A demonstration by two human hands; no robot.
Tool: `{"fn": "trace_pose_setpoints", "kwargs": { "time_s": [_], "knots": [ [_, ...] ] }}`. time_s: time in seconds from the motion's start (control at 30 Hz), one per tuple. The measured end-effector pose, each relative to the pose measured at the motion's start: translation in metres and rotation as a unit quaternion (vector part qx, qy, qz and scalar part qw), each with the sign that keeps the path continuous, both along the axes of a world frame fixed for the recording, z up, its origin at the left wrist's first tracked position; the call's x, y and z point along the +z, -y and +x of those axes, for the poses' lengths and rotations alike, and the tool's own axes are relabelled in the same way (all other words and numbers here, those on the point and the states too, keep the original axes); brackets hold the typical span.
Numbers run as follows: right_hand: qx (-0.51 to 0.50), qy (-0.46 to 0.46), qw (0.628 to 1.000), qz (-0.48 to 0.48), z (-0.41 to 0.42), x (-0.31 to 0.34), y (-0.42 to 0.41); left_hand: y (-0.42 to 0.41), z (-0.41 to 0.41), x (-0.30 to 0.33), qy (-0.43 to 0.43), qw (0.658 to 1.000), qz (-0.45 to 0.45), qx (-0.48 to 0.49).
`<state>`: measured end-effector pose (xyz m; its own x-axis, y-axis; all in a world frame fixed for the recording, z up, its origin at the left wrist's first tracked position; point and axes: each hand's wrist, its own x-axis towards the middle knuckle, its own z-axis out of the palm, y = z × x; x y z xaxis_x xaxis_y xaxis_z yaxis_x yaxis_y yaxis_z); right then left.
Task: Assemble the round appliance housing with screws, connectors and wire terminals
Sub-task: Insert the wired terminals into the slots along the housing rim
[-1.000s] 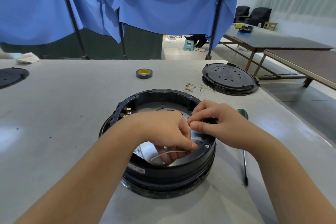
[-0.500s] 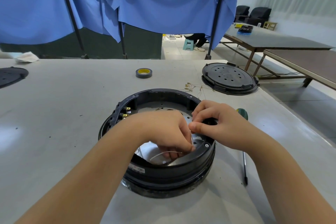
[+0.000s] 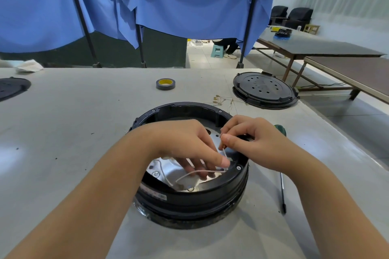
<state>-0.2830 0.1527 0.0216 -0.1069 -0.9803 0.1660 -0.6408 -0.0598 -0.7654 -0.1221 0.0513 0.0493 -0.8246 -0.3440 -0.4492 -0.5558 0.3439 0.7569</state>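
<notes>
The round black housing (image 3: 189, 202) stands on the grey table in front of me, its shiny metal floor showing inside. My left hand (image 3: 185, 145) reaches into it, with fingers down on the metal floor and thumb pinching a white wire (image 3: 197, 173) near the right inner wall. My right hand (image 3: 252, 143) hovers over the right rim and pinches the wire's upper end with a small terminal between thumb and forefinger. A second white wire (image 3: 164, 174) curves across the floor.
A green-handled screwdriver (image 3: 281, 176) lies right of the housing. Loose wires with brass terminals (image 3: 221, 100) lie behind it, beside a black round lid (image 3: 264, 90). A tape roll (image 3: 165, 84) sits farther back. Another black disc (image 3: 12, 88) is at the far left.
My right hand has lifted slightly, drawing the wire end upward. My left hand has shifted a little deeper and toward the right wall. The housing has not moved.
</notes>
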Motion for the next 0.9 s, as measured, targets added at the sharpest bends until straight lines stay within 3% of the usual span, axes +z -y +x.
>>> {"fn": "trace_pose_setpoints", "kwargs": {
  "time_s": [0.37, 0.63, 0.77, 0.9],
  "knots": [
    [-0.03, 0.025, 0.998, -0.043, -0.001, -0.002, 0.001, -0.006, -0.011, -0.01, -0.09, 0.987, 0.039, 0.123],
    [-0.213, 0.146, 0.96, -0.111, 0.005, -0.011, 0.011, -0.016, -0.018, -0.021, -0.07, 0.987, -0.117, 0.088],
    [-0.212, 0.16, 0.957, -0.116, 0.005, -0.016, 0.016, -0.019, -0.022, -0.023, -0.068, 0.964, -0.239, 0.092],
    [-0.205, 0.138, 0.96, -0.131, 0.004, -0.021, 0.019, -0.019, -0.022, -0.022, -0.074, 0.956, -0.265, 0.096]
  ]
}}
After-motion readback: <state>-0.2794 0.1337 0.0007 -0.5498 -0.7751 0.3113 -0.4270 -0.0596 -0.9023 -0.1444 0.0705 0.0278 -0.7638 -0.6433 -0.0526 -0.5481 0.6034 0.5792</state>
